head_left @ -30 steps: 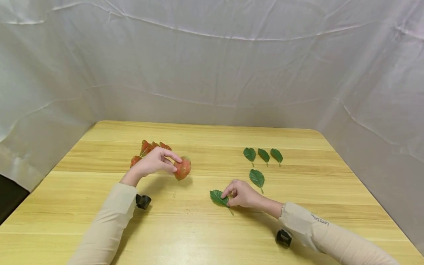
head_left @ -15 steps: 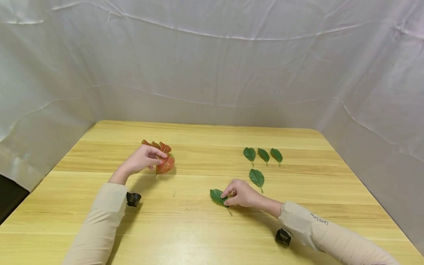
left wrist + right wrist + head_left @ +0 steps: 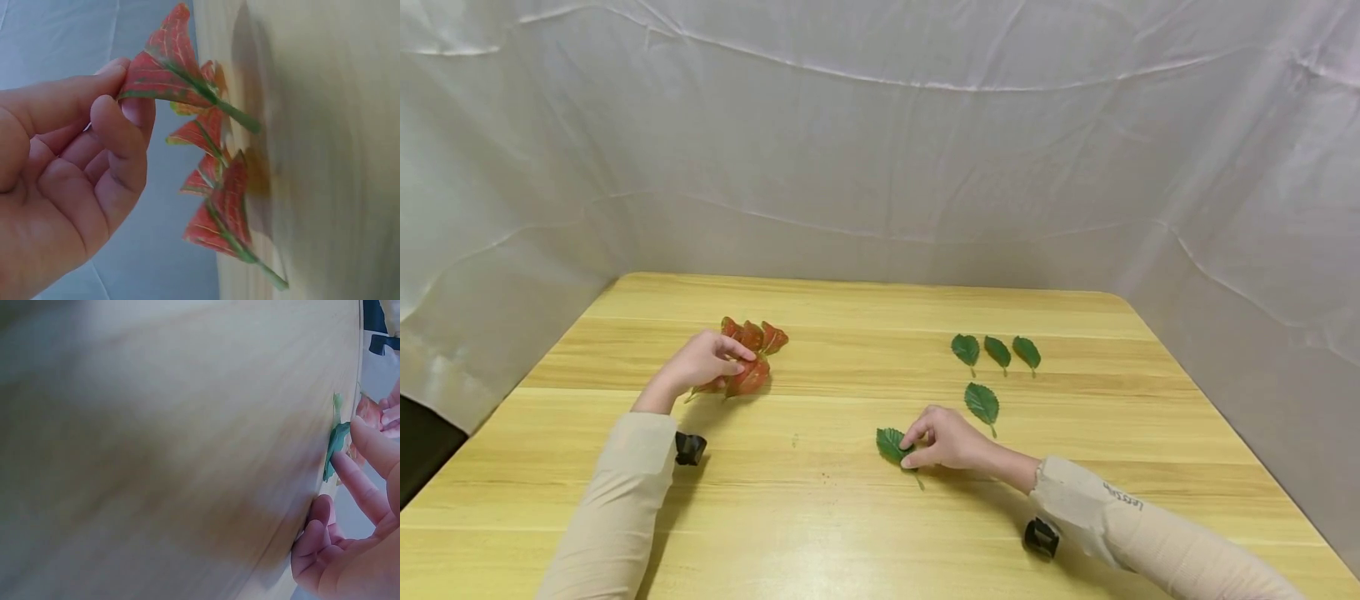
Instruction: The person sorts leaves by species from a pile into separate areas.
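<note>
With thumb and fingertips my left hand pinches a red leaf with a green stem, seen at the top of the left wrist view, just over the table. Behind it lie several other red leaves in a row, and one more is partly covered by the hand. My right hand has its thumb and index finger on a serrated green leaf near the middle of the table; in the right wrist view that green leaf sits between them, its other fingers curled beside the tabletop.
At the back right lies a row of three green leaves, with a single green leaf in front of it. The wooden table ends at a pale cloth that hangs around its back and sides. Small specks dot the middle.
My left hand has moved left and lower with the red leaf, bringing it in front of the other red leaves. The right hand stays almost still on its green leaf.
</note>
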A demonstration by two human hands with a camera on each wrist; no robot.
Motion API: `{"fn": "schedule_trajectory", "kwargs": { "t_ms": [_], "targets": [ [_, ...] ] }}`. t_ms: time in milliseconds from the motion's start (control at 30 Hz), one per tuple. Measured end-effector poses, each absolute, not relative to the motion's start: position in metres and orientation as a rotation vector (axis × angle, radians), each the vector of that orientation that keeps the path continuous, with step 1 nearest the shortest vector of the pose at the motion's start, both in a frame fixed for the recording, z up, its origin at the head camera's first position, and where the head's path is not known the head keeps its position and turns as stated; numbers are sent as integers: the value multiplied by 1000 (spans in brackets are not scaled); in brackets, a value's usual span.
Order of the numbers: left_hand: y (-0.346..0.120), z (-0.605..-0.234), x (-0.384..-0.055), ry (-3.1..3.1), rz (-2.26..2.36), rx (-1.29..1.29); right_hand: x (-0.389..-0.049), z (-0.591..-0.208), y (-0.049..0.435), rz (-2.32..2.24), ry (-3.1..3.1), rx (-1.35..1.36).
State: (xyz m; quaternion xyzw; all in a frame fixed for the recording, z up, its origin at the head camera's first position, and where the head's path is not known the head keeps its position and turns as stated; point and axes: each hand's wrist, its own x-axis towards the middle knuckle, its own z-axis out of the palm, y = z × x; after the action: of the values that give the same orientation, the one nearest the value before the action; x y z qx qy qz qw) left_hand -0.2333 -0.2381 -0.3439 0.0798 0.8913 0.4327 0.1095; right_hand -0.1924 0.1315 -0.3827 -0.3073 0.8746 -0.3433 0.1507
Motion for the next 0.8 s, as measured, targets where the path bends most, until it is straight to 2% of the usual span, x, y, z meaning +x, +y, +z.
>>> {"fn": "schedule_trajectory", "kwargs": {
  "t_ms": [800],
  "targets": [
    [-244,-355,-235,2523,1299,197,-193,-380,131,-934,2521,-873]
  ]
}}
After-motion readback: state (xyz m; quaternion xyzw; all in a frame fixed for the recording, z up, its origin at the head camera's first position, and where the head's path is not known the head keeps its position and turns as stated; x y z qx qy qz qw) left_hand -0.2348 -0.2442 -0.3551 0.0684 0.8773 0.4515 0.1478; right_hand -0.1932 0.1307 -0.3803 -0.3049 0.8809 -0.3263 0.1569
